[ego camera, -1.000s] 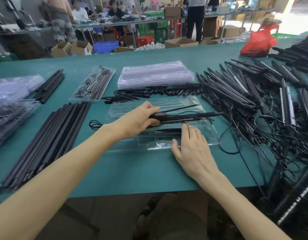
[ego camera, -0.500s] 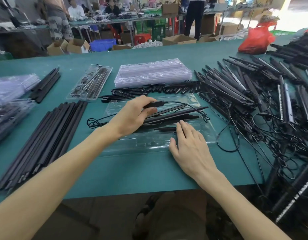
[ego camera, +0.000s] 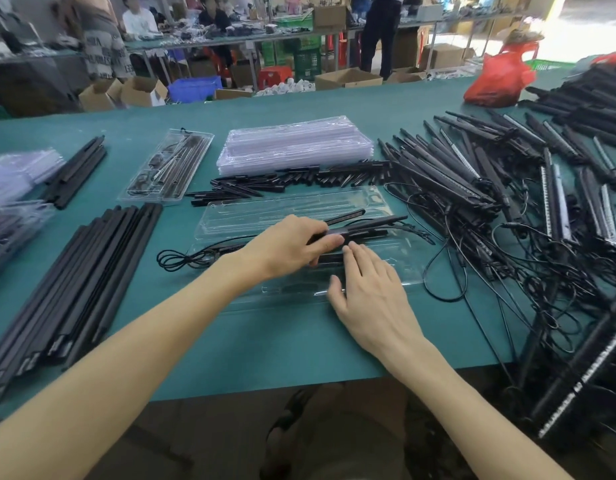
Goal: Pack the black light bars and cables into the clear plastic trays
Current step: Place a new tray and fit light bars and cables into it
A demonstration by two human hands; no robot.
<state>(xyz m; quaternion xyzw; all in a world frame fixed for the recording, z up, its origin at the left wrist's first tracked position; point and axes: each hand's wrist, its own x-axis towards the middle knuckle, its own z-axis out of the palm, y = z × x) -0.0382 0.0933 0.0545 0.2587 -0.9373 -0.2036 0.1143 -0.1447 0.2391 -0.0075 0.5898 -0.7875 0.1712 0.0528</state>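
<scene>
An open clear plastic tray (ego camera: 275,211) lies in front of me on the green table. Black light bars (ego camera: 375,227) lie across its middle, their ends sticking out to the right. My left hand (ego camera: 289,244) grips the left end of these bars over the tray. My right hand (ego camera: 368,289) lies flat with straight fingers on the tray's near half, fingertips touching the bars. A coiled black cable (ego camera: 181,259) trails out of the tray's left end.
A tangled heap of light bars with cables (ego camera: 507,202) fills the right side. Long black bars (ego camera: 74,289) lie at left. A packed tray (ego camera: 168,168), a stack of empty trays (ego camera: 296,143) and short black pieces (ego camera: 299,180) sit behind. A red bag (ego camera: 497,81) is far right.
My left hand has come down from lifting a small cable end and now grips the bars in the tray. My right hand has slid slightly forward against them.
</scene>
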